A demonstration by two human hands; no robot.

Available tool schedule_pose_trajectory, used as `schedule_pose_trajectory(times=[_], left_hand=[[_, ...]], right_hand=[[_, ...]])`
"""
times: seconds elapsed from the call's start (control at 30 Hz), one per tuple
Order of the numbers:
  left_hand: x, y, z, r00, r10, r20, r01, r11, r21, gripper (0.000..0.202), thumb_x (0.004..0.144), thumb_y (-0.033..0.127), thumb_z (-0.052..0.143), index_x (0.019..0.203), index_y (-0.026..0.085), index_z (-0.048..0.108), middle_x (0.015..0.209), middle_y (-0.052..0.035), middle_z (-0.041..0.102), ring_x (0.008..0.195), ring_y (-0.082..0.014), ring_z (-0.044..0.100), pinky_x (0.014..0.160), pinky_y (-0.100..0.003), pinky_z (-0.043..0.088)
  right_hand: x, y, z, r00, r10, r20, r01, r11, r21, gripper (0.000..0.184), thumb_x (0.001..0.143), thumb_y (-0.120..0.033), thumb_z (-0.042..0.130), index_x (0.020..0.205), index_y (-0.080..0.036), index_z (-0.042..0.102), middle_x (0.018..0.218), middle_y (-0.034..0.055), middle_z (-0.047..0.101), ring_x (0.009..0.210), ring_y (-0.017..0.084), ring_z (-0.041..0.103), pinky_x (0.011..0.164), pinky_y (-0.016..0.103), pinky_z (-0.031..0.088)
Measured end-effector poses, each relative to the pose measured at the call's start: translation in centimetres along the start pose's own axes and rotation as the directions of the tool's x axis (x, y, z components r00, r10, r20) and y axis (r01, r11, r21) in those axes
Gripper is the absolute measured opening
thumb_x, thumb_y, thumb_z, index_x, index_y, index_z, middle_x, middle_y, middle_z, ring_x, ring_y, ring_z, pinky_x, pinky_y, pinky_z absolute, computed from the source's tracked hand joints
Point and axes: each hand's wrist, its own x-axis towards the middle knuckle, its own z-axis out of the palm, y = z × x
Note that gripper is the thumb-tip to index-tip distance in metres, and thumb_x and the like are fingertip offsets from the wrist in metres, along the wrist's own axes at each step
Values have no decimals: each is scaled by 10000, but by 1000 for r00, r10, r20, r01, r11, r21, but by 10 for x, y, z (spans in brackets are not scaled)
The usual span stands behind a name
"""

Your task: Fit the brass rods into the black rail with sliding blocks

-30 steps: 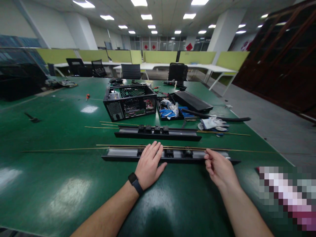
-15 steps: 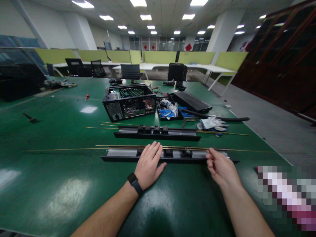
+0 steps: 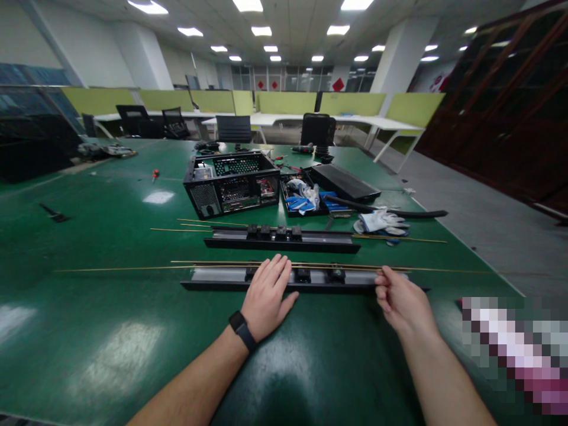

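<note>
1. Two rails are counted on the green counter (image 3: pixel 110 331).
2. The near long black metal rail (image 3: pixel 217 278) is pressed by the open, flat left hand (image 3: pixel 266 296).
3. One thin long brass rod (image 3: pixel 133 268) is pinched by the right hand (image 3: pixel 402 302).
4. The second black rail (image 3: pixel 328 241) is laid behind.

Green table (image 3: pixel 110 355), blk rail (image 3: pixel 222 285).

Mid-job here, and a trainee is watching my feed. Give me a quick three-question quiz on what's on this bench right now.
1. True or false: the left hand lies flat on the nearer long black rail with a grey top.
2. The fingers of the right hand pinch: A) a pair of pliers, B) a thin long brass rod, C) a paper cup?
3. How many long black rails lie on the green table?
Key: 1 true; 2 B; 3 two.
</note>
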Motion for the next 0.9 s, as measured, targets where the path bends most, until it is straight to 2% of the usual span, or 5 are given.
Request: schedule_pose_trajectory(times=[0.27, 0.43, 0.5, 0.7, 0.9], left_hand=[[0, -1, 1, 1000, 3, -2, -3, 1000, -11, 655, 923, 303, 555, 1510, 151, 307, 1495, -156, 452, 1432, -298, 353, 1167, -530, 317], [0, 0, 1, 1000, 1, -5, -2, 1000, -8, 650, 917, 303, 565, 1500, 144, 327, 1490, -158, 457, 1426, -297, 364, 1167, -522, 320], [0, -1, 1, 1000, -1, 1, 1, 1000, -3, 639, 917, 308, 566, 1491, 136, 341, 1493, -156, 453, 1431, -294, 355, 1174, -515, 312], [0, -1, 2, 1000, 5, 1, -5, 1000, 1, 641, 918, 310, 565, 1493, 137, 339, 1494, -153, 453, 1433, -294, 351, 1175, -514, 310], [0, -1, 1, 1000, 5, -9, -5, 1000, -5, 654, 917, 307, 569, 1504, 154, 325, 1487, -152, 463, 1423, -300, 370, 1166, -525, 322]], right_hand=[[-6, 6, 5, 984, 49, 169, -37, 997, -74, 210, 824, -307, 722, 841, -121, 624, 635, 38, 650, 314, 53, 419, 210, 133, 205], [4, -1, -3, 1000, -13, -23, 13, 1000, -15, 203, 836, -303, 707, 794, -145, 586, 564, -5, 599, 309, 58, 424, 212, 134, 224], [3, -2, -3, 999, -5, -32, 5, 1000, -20, 231, 838, -340, 708, 809, -145, 588, 572, 4, 614, 301, 57, 417, 209, 134, 218], [-8, 8, 6, 981, 63, 183, -45, 994, -102, 290, 793, -373, 758, 861, -125, 622, 630, 40, 658, 301, 49, 411, 208, 126, 207], [2, -1, -2, 1000, 2, -12, -2, 999, -36, 191, 832, -288, 705, 790, -134, 601, 557, -3, 599, 297, 53, 402, 204, 135, 210]])
